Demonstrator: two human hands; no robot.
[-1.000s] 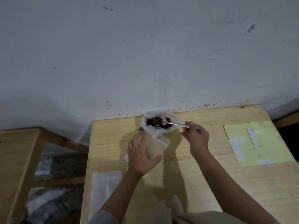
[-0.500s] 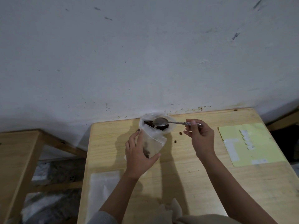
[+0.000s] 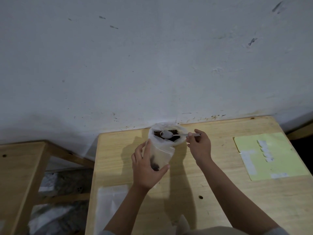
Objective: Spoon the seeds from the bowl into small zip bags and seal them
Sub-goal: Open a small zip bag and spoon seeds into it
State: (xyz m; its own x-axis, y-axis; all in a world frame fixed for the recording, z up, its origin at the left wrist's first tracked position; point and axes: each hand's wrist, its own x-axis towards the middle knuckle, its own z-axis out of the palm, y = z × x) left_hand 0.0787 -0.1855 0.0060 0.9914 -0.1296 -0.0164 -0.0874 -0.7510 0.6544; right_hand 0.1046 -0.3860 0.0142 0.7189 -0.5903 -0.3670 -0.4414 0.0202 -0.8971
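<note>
Emptied the spoon [image 3: 166, 134] of its seeds, bowl-up over the bowl [image 3: 182, 141] again; dropped a dark clump of seeds [image 3: 155, 164] into the bottom of the zip bag [image 3: 160, 155].

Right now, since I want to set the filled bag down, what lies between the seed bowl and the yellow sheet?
In the head view, only the right hand holding the spoon sits between the bowl and the yellow sheet; the rest is bare table.

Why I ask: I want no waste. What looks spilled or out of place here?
One dark speck, perhaps a stray seed, lies on the bare table, near the right forearm and well away from the bowl; too small to be sure. Otherwise nothing stands out.
</note>
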